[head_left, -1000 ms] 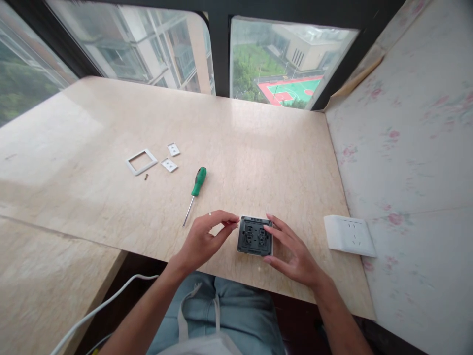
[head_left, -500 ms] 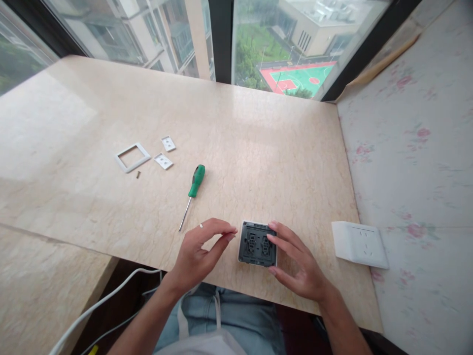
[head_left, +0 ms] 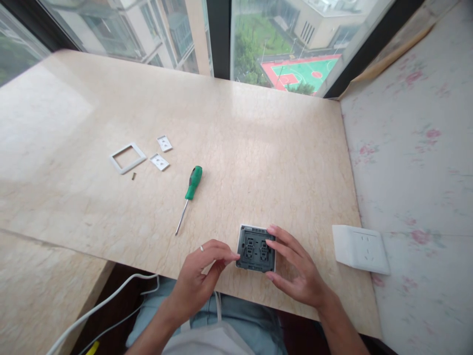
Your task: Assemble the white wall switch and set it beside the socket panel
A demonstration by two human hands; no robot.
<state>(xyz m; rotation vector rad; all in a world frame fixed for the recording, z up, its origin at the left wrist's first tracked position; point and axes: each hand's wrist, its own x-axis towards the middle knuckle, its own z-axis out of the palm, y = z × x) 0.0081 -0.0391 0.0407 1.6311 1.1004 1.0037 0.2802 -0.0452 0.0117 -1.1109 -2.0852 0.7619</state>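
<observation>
A dark grey switch module [head_left: 255,249] with a white rim lies back-up near the front edge of the beige marble-look table [head_left: 240,148]. My right hand [head_left: 300,273] grips its right side, index finger at the top corner and thumb at the lower corner. My left hand [head_left: 203,271] is closed in a pinch, thumb and index tips meeting at the module's left edge; what they pinch is too small to make out. A ring is on one left finger.
A green-handled screwdriver [head_left: 191,186] lies left of the module. Farther left lie a white square frame [head_left: 127,158], two small white plates [head_left: 159,161], [head_left: 164,143] and a tiny screw [head_left: 133,176]. A white socket [head_left: 360,249] sits at the right edge. A white cable [head_left: 103,305] hangs below the table.
The view has tipped down and the module sits closer to the table's front edge. My left pinch has stayed at the module's left side and my right hand stays on its right side.
</observation>
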